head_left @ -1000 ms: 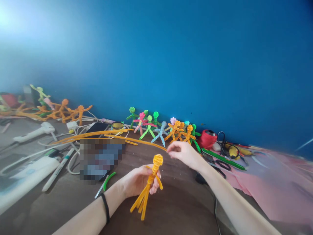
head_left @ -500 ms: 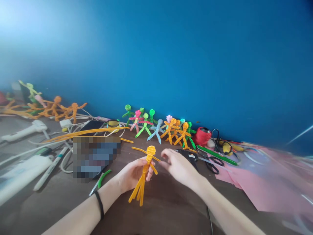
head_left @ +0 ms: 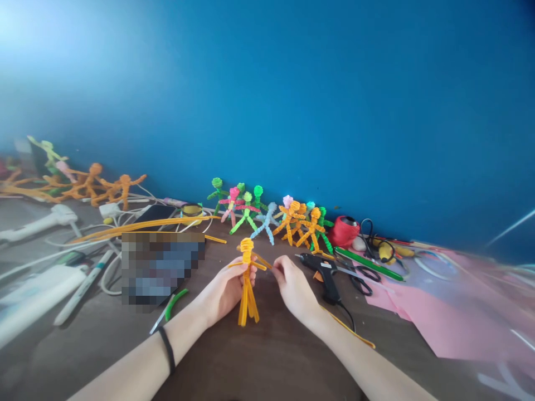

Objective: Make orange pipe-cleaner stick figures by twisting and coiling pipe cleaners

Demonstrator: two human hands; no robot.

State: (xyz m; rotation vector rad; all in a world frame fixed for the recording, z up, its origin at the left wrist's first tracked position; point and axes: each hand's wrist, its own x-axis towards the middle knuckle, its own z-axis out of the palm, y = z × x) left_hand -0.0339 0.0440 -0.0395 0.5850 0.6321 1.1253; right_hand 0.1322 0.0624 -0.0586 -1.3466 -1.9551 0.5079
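An orange pipe-cleaner figure [head_left: 247, 262] with a coiled round head stands upright in my left hand [head_left: 225, 287], whose thumb and fingers are closed round its body. Several straight stems hang below as legs. My right hand [head_left: 290, 284] is to the right, its thumb and fingertips pinched on the end of an orange stem [head_left: 263, 260] that reaches out from the figure near its neck. Behind the figure, finished-looking pipe-cleaner figures in orange [head_left: 312, 228], light blue [head_left: 270, 221], pink [head_left: 232, 205] and green [head_left: 248, 211] lean along the blue wall.
Right of my hands lie a black glue gun [head_left: 326, 273], a green pen-like stick [head_left: 371, 263], a red roll [head_left: 345, 231] and pink sheets [head_left: 422, 312]. On the left are a blurred-out dark device [head_left: 163, 273], a marker [head_left: 83, 289], white cables and loose orange pipe cleaners [head_left: 146, 224].
The figure has turned upright and shifted slightly left, its legs now hanging straight down. My right hand has moved lower and a little left, uncovering the glue gun.
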